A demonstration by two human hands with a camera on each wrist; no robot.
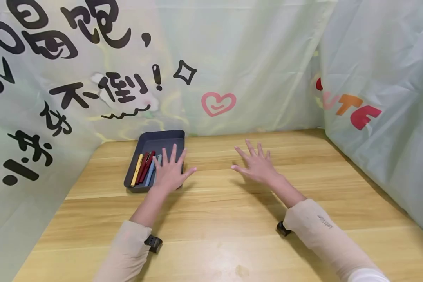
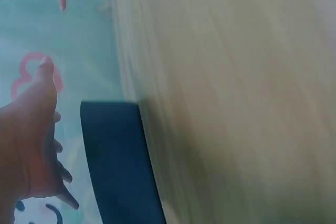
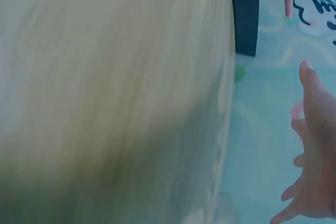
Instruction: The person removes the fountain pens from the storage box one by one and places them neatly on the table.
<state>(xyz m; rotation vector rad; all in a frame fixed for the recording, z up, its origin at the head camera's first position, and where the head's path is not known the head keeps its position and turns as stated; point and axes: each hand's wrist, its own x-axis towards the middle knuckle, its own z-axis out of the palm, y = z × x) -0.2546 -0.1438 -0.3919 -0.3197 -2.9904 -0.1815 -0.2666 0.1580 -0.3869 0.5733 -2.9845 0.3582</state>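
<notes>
My left hand (image 1: 170, 174) is held with fingers spread over the right front part of a dark tray (image 1: 162, 137), holding nothing. Inside the tray lie several pens: a yellow pen (image 1: 136, 170), dark red pens (image 1: 147, 167) and a blue pen (image 1: 150, 172), partly covered by the hand. To the right, my right hand (image 1: 257, 166) spreads its fingers above the wooden table, also holding nothing. In the left wrist view the left hand (image 2: 31, 140) shows beside the tray's side wall (image 2: 121, 161). The right wrist view has the right hand (image 3: 317, 150) in front of the curtain.
The wooden table (image 1: 211, 219) carries the tray at its back left. Pale printed curtains (image 1: 268, 58) stand behind it and along both sides, with black lettering on the left and a pink heart at the back. Dark wrist devices (image 1: 154, 243) sit on both forearms.
</notes>
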